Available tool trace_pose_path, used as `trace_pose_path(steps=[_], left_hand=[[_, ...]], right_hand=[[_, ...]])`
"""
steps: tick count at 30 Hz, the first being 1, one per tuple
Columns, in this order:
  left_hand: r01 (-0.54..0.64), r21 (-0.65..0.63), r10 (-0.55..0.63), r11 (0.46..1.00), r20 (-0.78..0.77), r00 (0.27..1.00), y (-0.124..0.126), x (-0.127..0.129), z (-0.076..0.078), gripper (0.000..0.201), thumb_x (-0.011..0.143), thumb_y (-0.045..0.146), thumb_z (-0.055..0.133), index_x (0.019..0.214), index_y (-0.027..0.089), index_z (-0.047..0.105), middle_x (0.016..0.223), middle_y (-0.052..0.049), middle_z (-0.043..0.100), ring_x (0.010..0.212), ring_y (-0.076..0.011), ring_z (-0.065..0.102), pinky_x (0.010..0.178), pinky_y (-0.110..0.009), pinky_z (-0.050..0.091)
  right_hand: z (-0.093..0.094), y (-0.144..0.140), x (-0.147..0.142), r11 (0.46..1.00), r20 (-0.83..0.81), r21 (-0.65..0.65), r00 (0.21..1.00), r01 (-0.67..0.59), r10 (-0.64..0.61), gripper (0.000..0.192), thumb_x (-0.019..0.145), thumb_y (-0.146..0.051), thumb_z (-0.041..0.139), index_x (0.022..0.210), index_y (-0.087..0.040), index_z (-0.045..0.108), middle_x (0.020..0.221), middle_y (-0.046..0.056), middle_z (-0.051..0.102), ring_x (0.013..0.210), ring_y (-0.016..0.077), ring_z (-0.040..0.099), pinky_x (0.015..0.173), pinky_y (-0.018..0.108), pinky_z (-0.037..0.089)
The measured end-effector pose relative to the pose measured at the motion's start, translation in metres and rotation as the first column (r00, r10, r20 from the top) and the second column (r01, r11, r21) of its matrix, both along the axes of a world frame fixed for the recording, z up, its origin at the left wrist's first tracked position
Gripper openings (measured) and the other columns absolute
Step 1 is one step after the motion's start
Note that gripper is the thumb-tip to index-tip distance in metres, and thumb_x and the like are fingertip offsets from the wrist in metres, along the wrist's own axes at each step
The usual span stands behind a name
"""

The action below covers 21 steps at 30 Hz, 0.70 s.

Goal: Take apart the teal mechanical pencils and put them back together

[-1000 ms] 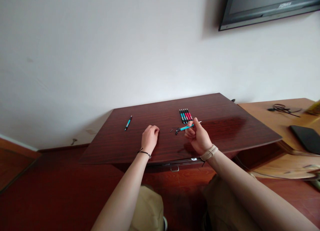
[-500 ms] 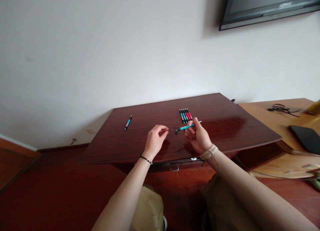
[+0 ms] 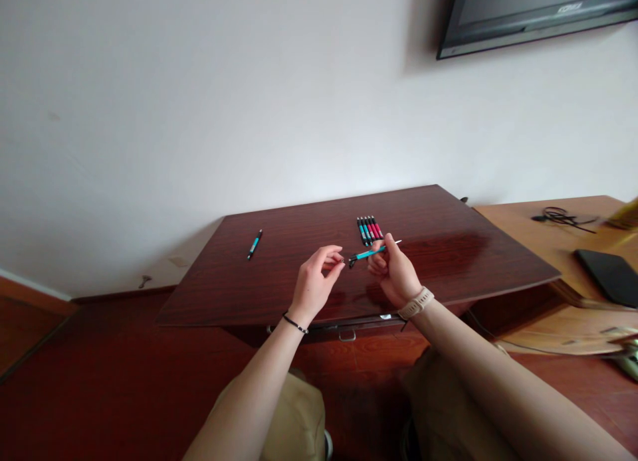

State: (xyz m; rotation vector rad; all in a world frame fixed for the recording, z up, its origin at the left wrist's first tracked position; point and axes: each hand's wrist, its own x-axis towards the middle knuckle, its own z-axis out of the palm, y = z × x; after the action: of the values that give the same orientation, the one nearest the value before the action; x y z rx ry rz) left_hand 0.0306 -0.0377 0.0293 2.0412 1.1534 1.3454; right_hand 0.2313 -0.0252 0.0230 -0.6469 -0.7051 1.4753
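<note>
My right hand (image 3: 393,270) pinches a turquoise pen barrel (image 3: 367,253) above the table. A thin white end, perhaps a refill, sticks out past the thumb. Just below the barrel's left end is a small black piece (image 3: 351,264); whether it touches the barrel I cannot tell. My left hand (image 3: 319,278) closes thumb and fingertips around a small dark piece (image 3: 342,260) left of the barrel, too small to identify. Behind my right hand several turquoise and pink pens (image 3: 369,230) lie side by side in a row. One turquoise-and-black pen (image 3: 254,244) lies alone at the left.
The dark wooden table (image 3: 299,228) stands against a white wall, with a drawer handle (image 3: 347,337) at its front. On a lighter wooden desk (image 3: 518,228) to the right lie a black cable (image 3: 561,216) and a black flat device (image 3: 605,275). A television (image 3: 538,16) hangs above.
My left hand has moved right, and its fingertips have come around the small piece that lay apart from them before. My right hand and the pen barrel have hardly moved.
</note>
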Motion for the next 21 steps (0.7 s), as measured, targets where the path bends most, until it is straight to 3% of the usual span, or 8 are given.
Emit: trace_pose_path(steps=[7,13,21], left_hand=[[0.009,0.0,-0.009,1.0,0.004,1.0,-0.001,0.0042,-0.0005,0.03,0.097,0.017,0.072,0.125,0.025,0.067,0.109,-0.005,0.079,0.097,-0.0179,0.079,0.09,-0.033,0.067],[-0.016,-0.001,0.016,1.0,-0.006,1.0,-0.0001,0.0047,-0.0012,0.027,0.098,0.019,0.071,0.124,0.025,0.067,0.109,-0.005,0.08,0.097,-0.0184,0.079,0.09,-0.035,0.068],[-0.037,0.003,0.037,0.999,-0.016,0.999,0.0018,0.0041,-0.0046,0.03,0.098,0.016,0.07,0.127,0.024,0.066,0.108,-0.005,0.08,0.093,-0.0173,0.078,0.087,-0.033,0.067]], right_hand=[[0.0018,-0.0037,-0.0031,0.994,0.137,0.05,0.985,0.094,-0.1,0.05,0.097,-0.07,0.065,0.081,-0.023,0.066,0.054,-0.006,0.04,0.047,0.0098,0.032,0.045,0.024,0.031],[0.001,-0.0041,-0.0041,0.985,0.218,0.091,0.962,0.15,-0.167,0.054,0.096,-0.074,0.063,0.08,-0.023,0.068,0.055,-0.003,0.044,0.049,0.0117,0.037,0.045,0.026,0.03],[0.0036,-0.0068,-0.0053,0.979,0.305,0.147,0.935,0.143,-0.182,0.058,0.097,-0.076,0.061,0.081,-0.022,0.072,0.055,-0.002,0.048,0.049,0.0115,0.038,0.046,0.026,0.031]])
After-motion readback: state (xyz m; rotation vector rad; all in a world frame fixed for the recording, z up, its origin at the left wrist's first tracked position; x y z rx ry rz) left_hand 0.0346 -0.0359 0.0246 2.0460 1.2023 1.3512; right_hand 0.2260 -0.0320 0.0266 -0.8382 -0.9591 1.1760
